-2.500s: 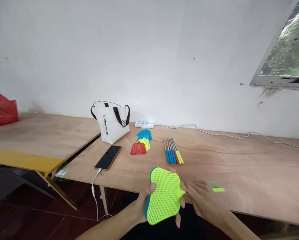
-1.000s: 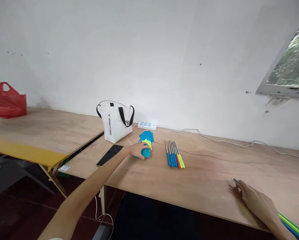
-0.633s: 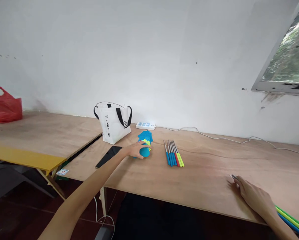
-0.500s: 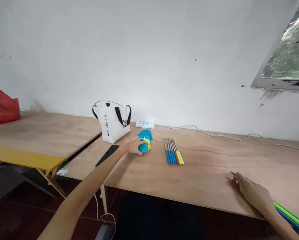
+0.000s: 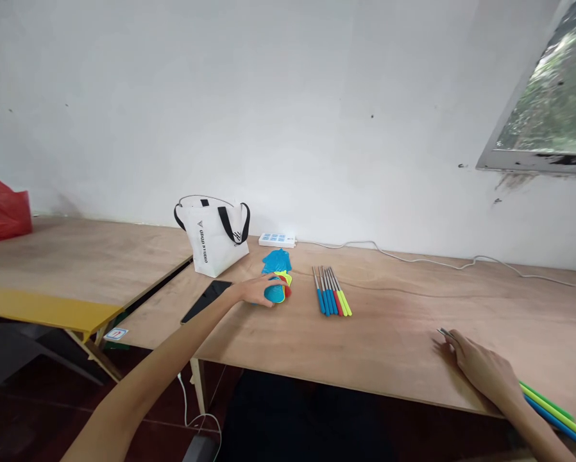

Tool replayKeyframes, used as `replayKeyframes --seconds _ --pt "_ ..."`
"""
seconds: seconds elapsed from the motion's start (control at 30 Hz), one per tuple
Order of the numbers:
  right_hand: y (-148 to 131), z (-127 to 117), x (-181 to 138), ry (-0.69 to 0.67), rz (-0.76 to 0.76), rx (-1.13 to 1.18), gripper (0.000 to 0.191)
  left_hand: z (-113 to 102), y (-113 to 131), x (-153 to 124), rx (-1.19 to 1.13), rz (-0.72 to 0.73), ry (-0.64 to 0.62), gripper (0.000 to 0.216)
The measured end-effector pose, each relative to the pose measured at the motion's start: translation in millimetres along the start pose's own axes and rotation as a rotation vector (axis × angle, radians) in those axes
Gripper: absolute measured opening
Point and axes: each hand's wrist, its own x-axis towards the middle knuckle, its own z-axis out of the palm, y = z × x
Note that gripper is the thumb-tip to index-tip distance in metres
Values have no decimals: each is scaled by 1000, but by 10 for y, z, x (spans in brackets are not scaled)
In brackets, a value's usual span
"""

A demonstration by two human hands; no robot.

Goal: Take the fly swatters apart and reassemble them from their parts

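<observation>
My left hand [image 5: 253, 292] reaches far across the plywood table [image 5: 394, 327] and grips a blue mesh swatter head [image 5: 275, 293] on the pile of coloured swatter heads [image 5: 277, 264], with red and yellow edges showing beside it. My right hand [image 5: 480, 369] lies on the table at the right, fingers curled over the metal ends of long rods [image 5: 444, 333]. Their green, yellow and blue handles [image 5: 555, 416] stick out past my wrist.
A row of several metal rods with blue, red and yellow grips [image 5: 331, 292] lies right of the pile. A black phone [image 5: 206, 301], a white tote bag [image 5: 214, 235], a power strip [image 5: 277, 240] with a white cable and a red plastic bag [image 5: 2, 210] are further off.
Earlier both hands held a yellow and blue swatter head near me. The left hand then reached out to the pile with the blue head; the right moved to the rods at right.
</observation>
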Motion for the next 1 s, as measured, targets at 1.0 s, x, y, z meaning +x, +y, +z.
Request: replayKeyframes --seconds 1.0 --pt "48 53 18 -27 5 2 40 133 191 -123 18 44 -109 103"
